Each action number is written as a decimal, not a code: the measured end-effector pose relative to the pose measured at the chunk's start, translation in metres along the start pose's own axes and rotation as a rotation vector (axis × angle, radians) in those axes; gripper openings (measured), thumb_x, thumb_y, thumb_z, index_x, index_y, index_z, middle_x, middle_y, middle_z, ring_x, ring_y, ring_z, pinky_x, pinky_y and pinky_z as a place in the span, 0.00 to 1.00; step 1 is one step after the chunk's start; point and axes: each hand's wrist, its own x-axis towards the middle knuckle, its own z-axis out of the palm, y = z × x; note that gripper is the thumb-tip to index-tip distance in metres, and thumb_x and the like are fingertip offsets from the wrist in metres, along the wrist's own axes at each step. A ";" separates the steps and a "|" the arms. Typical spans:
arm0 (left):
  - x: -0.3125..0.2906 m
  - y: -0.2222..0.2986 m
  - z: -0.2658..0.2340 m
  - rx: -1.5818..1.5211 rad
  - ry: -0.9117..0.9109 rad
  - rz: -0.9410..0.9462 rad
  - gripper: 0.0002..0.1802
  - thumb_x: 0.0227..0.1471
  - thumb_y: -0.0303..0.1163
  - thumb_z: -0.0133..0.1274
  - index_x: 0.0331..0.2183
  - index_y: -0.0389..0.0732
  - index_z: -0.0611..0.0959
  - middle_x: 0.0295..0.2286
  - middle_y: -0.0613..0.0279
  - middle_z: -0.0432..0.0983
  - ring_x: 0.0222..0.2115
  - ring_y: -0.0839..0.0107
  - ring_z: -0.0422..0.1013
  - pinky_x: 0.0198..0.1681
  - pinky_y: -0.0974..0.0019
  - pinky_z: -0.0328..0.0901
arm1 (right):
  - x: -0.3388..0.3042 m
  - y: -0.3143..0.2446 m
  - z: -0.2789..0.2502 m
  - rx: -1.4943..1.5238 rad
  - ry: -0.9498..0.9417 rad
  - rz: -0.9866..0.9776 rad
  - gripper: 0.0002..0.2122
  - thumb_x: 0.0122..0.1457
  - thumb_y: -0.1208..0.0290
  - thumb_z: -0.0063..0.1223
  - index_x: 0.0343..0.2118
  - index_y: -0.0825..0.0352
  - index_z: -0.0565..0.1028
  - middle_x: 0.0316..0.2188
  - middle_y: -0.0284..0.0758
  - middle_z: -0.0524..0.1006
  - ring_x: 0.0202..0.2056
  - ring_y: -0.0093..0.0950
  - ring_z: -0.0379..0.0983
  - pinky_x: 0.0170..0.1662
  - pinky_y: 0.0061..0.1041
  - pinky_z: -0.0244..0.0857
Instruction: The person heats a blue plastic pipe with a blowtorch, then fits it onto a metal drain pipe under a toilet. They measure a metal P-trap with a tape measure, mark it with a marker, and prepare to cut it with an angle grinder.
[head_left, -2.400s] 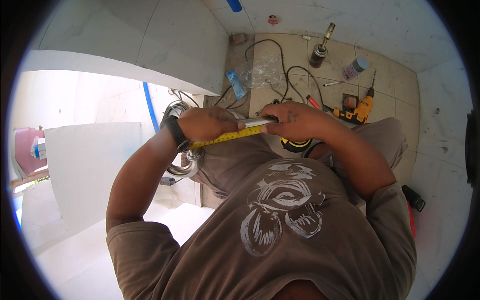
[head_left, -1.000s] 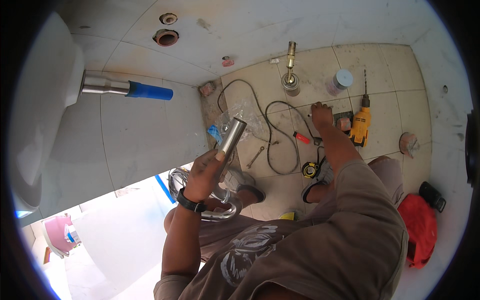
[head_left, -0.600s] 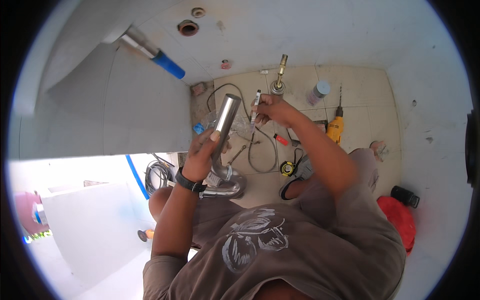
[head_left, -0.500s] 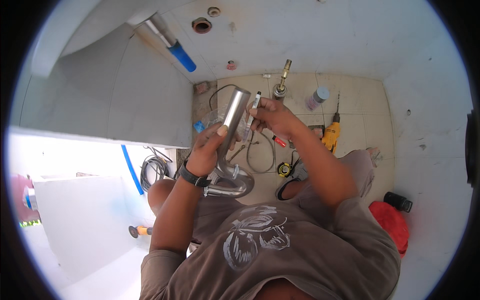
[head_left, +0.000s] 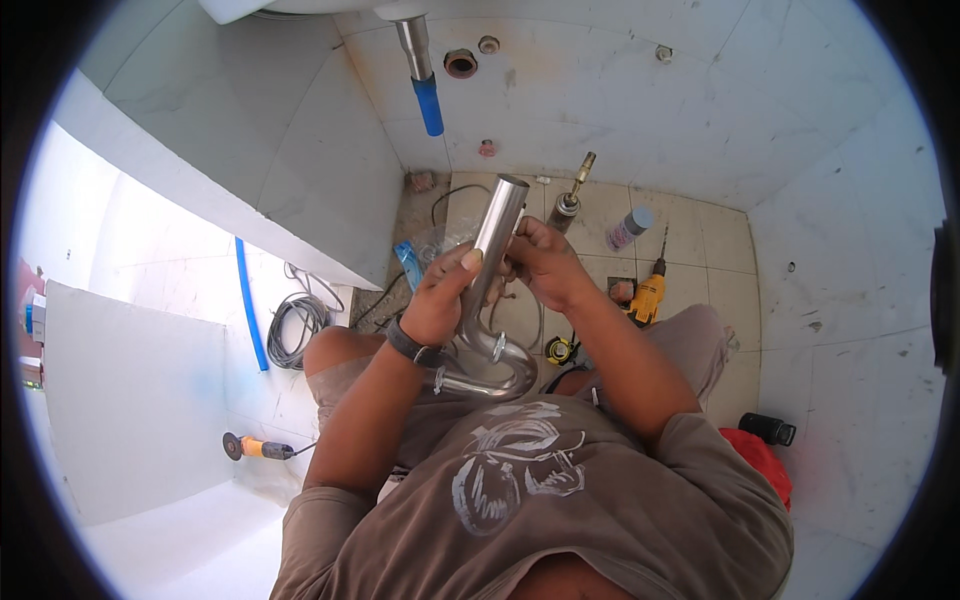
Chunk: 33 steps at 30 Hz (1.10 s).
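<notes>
A shiny bent metal drain trap pipe (head_left: 500,215) stands tilted in front of me, its straight end up and its curved lower part close to my lap. My left hand (head_left: 440,300) is closed around the straight section, thumb pressed on the front. On the pipe's right side, my right hand (head_left: 548,262) pinches a slim marker pen (head_left: 520,219) against or very near the metal. The fingers and the pipe hide most of the pen, so whether its tip touches cannot be seen. Slip nuts or collars (head_left: 500,347) sit on the curved part.
A yellow drill (head_left: 650,294), a spray can (head_left: 630,228), a torch canister (head_left: 566,210) and a tape measure (head_left: 561,350) lie or stand on the tiles to the right. An angle grinder (head_left: 256,447) and coiled cable (head_left: 298,332) are left. A blue-ended tailpiece (head_left: 427,105) hangs ahead.
My right hand has brought the marker pen down and left against the pipe. Both hands and the pipe sit slightly further right in view, and my head view has shifted.
</notes>
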 end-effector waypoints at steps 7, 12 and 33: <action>0.003 0.002 0.000 0.160 0.063 0.057 0.22 0.66 0.46 0.46 0.43 0.36 0.81 0.26 0.68 0.73 0.27 0.79 0.66 0.33 0.73 0.61 | -0.002 0.015 0.002 0.050 0.176 -0.006 0.07 0.66 0.69 0.57 0.38 0.65 0.72 0.30 0.32 0.78 0.29 0.22 0.75 0.32 0.22 0.69; -0.001 -0.004 -0.003 0.301 0.033 0.049 0.23 0.65 0.47 0.47 0.39 0.35 0.81 0.25 0.66 0.74 0.26 0.78 0.66 0.31 0.73 0.60 | 0.010 -0.005 -0.037 -0.203 0.467 -0.121 0.06 0.66 0.70 0.57 0.36 0.64 0.72 0.29 0.31 0.77 0.29 0.22 0.74 0.32 0.23 0.69; -0.004 0.053 0.006 0.799 -0.123 -0.116 0.24 0.62 0.47 0.52 0.27 0.34 0.81 0.17 0.66 0.68 0.19 0.76 0.62 0.24 0.65 0.57 | -0.076 -0.124 0.044 -0.893 -0.103 -0.529 0.03 0.54 0.77 0.57 0.30 0.70 0.80 0.21 0.31 0.77 0.24 0.17 0.71 0.33 0.23 0.65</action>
